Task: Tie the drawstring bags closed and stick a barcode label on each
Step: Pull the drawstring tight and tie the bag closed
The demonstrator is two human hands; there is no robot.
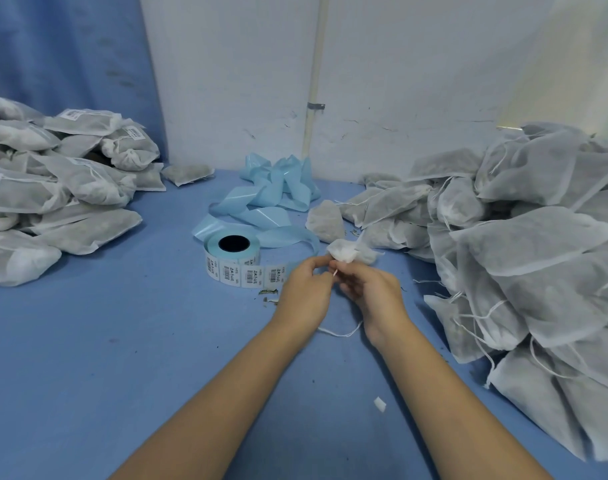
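1. At the blue table [122, 341], we hold one drawstring bag [346, 252] by its gathered neck, just right of the label roll [233, 254].
2. Our left hand [306, 289] and right hand [372, 292] each pinch the thin cord [335, 271] with curled fingers. The knot itself seems hidden.
3. We judge the bag light, soft and limp. The cord at the neck is the place to take hold, as the flimsy fabric may tear.

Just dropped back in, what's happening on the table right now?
A person's left hand pinches the gathered neck of a small white fabric drawstring bag, and the right hand holds its white string, mid-tie. The pale blue roll of barcode labels sits just left of them. Labelled bags are piled left, unlabelled bags right.
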